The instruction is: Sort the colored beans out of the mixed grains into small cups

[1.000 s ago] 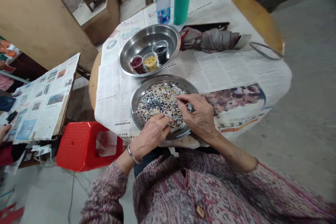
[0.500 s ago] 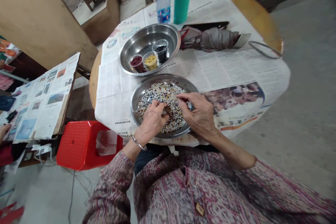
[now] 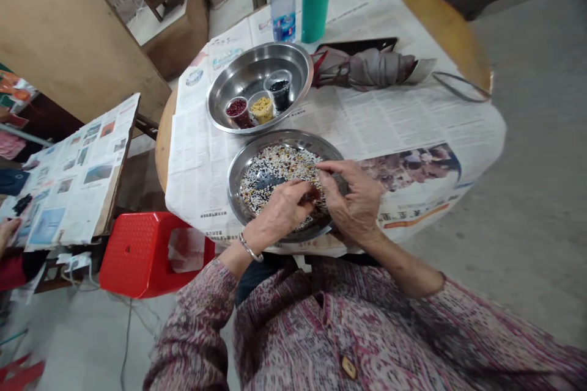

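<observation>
A steel plate (image 3: 236, 186) in front of me holds a spread of mixed white, black, yellow and dark red grains and beans (image 3: 284, 162). My left hand (image 3: 287, 204) is over the plate's near side, its fingers curled down among the beans; the fingertips are partly hidden. Just beside it, my right hand (image 3: 351, 195) hangs over the plate's right side with thumb and forefinger brought close together. Whatever either hand pinches is too small or hidden to name. A dark patch of mostly black beans (image 3: 268, 180) shows left of centre on the plate.
Behind the plate, a steel basin (image 3: 220, 82) holds plastic cups of red beans (image 3: 237, 108), yellow beans (image 3: 261, 108) and black beans (image 3: 279, 93). Farther back are a water bottle (image 3: 283, 3), a green bottle (image 3: 316, 0) and a folded umbrella (image 3: 367, 68). A red stool (image 3: 132, 253) stands left.
My left hand has moved right across the plate, closer to my right hand, uncovering the dark patch of beans. My right hand has shifted slightly to the right.
</observation>
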`<state>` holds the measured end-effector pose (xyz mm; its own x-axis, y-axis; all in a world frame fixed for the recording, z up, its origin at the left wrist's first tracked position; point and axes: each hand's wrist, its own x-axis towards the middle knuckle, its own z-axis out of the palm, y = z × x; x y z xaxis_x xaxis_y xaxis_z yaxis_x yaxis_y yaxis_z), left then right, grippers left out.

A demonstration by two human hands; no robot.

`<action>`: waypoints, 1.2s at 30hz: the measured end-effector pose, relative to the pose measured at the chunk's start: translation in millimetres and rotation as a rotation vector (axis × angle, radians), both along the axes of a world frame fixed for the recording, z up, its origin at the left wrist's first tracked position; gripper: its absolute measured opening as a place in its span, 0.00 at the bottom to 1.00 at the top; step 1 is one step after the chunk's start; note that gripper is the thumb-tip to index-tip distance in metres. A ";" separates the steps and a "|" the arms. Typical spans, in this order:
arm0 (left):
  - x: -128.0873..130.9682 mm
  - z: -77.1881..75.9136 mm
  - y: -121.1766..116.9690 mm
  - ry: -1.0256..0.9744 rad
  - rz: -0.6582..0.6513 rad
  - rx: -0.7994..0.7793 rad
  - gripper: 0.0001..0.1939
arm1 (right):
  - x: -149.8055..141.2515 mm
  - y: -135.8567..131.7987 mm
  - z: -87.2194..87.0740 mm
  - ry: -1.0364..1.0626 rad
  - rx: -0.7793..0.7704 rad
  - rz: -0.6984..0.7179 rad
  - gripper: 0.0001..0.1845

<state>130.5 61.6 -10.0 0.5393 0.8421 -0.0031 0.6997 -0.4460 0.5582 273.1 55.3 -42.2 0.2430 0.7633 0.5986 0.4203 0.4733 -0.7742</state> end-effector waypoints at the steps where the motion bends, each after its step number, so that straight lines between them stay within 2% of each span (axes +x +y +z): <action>1: 1.7 -3.6 4.9 0.021 -0.052 0.042 0.06 | 0.2 -0.2 0.1 0.009 0.007 -0.014 0.07; 3: 3.6 -8.0 17.2 0.088 -0.136 0.125 0.08 | 0.4 -0.4 0.6 0.019 0.009 -0.036 0.07; 5: 3.2 -7.8 30.2 0.173 -0.159 0.203 0.11 | 0.3 -0.5 1.5 0.030 0.008 -0.049 0.07; 9: -2.2 0.1 50.6 0.291 -0.028 0.307 0.13 | 1.4 -0.8 1.9 0.042 0.002 -0.053 0.08; 11: -5.3 2.8 56.5 0.318 0.009 0.320 0.17 | 3.0 -0.4 -0.5 0.024 -0.016 -0.069 0.08; 13: -7.9 3.1 59.9 0.336 -0.021 0.306 0.21 | 4.8 0.9 -4.7 0.004 -0.046 -0.092 0.08; 15: -10.6 2.2 61.5 0.337 -0.073 0.266 0.19 | 6.2 2.7 -9.6 0.004 -0.084 -0.097 0.09; 17: -14.5 1.6 61.1 0.321 -0.081 0.215 0.12 | 7.0 4.3 -13.3 0.011 -0.113 -0.080 0.09; 19: -20.5 2.8 57.9 0.308 -0.026 0.175 0.08 | 7.3 5.3 -14.9 0.012 -0.130 -0.052 0.10; 22: -33.5 9.2 46.3 0.297 0.094 0.140 0.08 | 7.3 5.7 -14.3 0.018 -0.143 -0.020 0.10; 26: -51.1 22.4 17.9 0.288 0.185 0.194 0.11 | 7.5 6.0 -14.8 0.037 -0.170 0.015 0.10; 28: -55.6 27.6 2.2 0.304 0.099 0.211 0.15 | 7.7 6.7 -16.7 0.053 -0.182 0.031 0.11; 31: -52.9 29.6 -14.0 0.323 -0.183 0.209 0.23 | 7.7 8.0 -19.8 0.075 -0.188 0.057 0.13; 33: -45.5 25.6 -16.4 0.350 -0.319 0.213 0.24 | 7.5 8.4 -21.1 0.081 -0.190 0.066 0.13; 36: -32.8 12.2 -8.3 0.387 -0.396 0.241 0.24 | 7.1 8.6 -21.8 0.092 -0.195 0.063 0.13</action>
